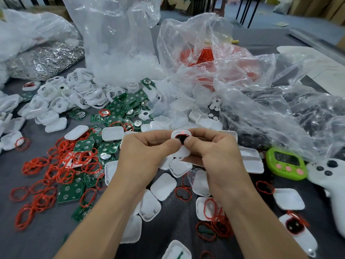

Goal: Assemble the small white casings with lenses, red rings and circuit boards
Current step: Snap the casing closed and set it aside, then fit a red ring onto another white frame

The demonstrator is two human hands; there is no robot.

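Head view: both hands raised mid-frame over the table (46, 230), forearms converging. Left hand (143, 156) and right hand (214, 152) pinch one white casing (181, 136) between thumbs and forefingers, red ring seated in it, red light on its top edge.

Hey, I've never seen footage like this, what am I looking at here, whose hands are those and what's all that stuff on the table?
This is one picture from a camera worn on a person's head, looking down at their own bare hands. The left hand and right hand together pinch a small white casing with a red ring in it and a red light glowing at its top. On the grey table lie loose red rings, green circuit boards, white casing halves, clear plastic bags, a green timer and a white controller.
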